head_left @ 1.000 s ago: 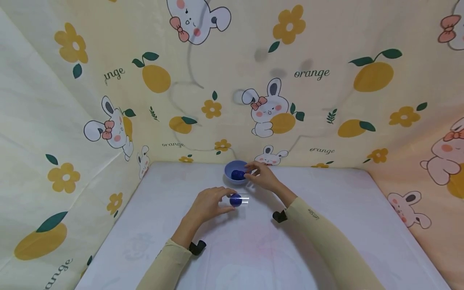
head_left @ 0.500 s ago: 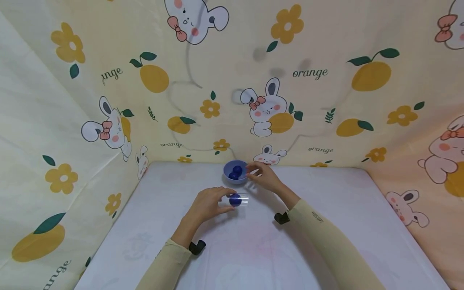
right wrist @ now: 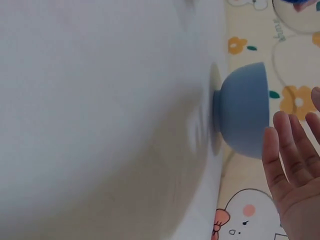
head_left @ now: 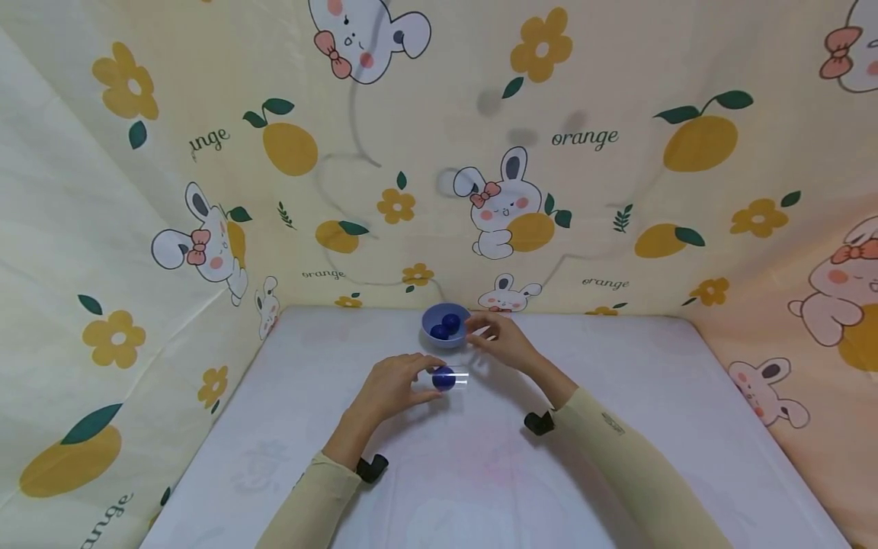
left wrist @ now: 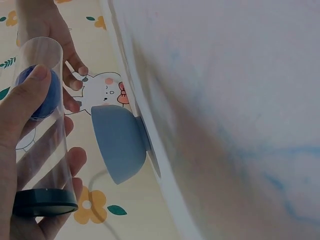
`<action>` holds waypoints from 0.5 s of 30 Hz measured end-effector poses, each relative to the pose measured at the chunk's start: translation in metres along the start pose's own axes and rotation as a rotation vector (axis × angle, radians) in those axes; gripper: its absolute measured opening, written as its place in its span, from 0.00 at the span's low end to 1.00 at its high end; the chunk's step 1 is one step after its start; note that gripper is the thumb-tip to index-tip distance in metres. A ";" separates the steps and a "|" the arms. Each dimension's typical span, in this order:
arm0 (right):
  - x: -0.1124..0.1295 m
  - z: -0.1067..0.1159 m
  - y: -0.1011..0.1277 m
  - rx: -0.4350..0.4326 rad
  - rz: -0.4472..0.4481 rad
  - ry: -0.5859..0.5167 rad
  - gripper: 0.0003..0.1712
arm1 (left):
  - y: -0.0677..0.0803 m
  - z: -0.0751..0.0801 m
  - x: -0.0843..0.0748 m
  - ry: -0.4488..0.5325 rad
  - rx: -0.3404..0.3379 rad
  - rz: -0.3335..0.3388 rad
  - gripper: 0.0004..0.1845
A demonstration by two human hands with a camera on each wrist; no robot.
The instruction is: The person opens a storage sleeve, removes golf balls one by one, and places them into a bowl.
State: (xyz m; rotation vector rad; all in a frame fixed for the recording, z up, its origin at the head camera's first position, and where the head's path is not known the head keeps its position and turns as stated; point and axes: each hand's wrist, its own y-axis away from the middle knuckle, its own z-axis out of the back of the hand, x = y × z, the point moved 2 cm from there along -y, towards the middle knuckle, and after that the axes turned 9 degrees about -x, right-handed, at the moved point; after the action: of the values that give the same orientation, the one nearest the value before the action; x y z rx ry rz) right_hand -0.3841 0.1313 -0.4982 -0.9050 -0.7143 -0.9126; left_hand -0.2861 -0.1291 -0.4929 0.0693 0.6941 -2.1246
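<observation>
1. Your left hand (head_left: 392, 385) is gripping a clear tube (left wrist: 42, 130) holding a blue ball (head_left: 443, 377), fingers (left wrist: 22, 100) curled round it.
2. Your right hand (head_left: 504, 339) is hovering, fingers (right wrist: 280, 150) straight and empty, at 3 o'clock of the blue bowl (head_left: 444, 333) holding two balls (head_left: 446, 326) on the table (head_left: 617, 396).

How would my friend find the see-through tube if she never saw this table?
Start at the white table and find the blue bowl by the back wall. Just nearer lies the clear tube, gripped by the left hand. Unlike the bowl, it is transparent, with one blue ball inside.
</observation>
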 end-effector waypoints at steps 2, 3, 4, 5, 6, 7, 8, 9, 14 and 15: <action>0.003 0.000 0.004 0.007 -0.010 -0.011 0.21 | 0.000 0.001 0.000 0.000 0.004 0.008 0.28; 0.005 0.001 0.006 0.010 -0.014 -0.015 0.21 | 0.000 0.001 0.000 0.000 0.005 0.010 0.28; 0.006 0.001 0.008 0.013 -0.017 -0.018 0.21 | 0.000 0.001 0.000 -0.001 0.005 0.012 0.28; 0.007 0.001 0.010 0.015 -0.023 -0.018 0.20 | 0.000 0.001 0.000 -0.003 0.006 0.013 0.28; 0.009 0.001 0.012 0.019 -0.032 -0.017 0.20 | -0.001 0.001 0.000 -0.006 0.006 0.013 0.28; 0.010 0.001 0.014 0.023 -0.042 -0.019 0.20 | -0.001 0.001 0.001 -0.005 0.005 0.013 0.28; 0.012 0.001 0.016 0.028 -0.053 -0.022 0.19 | -0.001 0.001 0.001 -0.003 0.003 0.012 0.28; 0.014 0.002 0.019 0.036 -0.064 -0.027 0.18 | -0.001 0.002 0.001 0.000 0.001 0.010 0.28; 0.022 0.002 0.031 0.071 -0.086 -0.050 0.16 | 0.000 0.003 0.001 0.007 -0.010 0.003 0.28; 0.023 0.002 0.033 0.076 -0.083 -0.051 0.17 | 0.000 0.003 0.000 0.009 -0.013 0.002 0.28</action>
State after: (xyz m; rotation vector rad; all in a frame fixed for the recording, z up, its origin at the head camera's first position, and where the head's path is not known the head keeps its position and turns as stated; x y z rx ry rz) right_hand -0.3451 0.1358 -0.4896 -0.8393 -0.8302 -0.9321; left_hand -0.2859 -0.1309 -0.4907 0.0726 0.7132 -2.1186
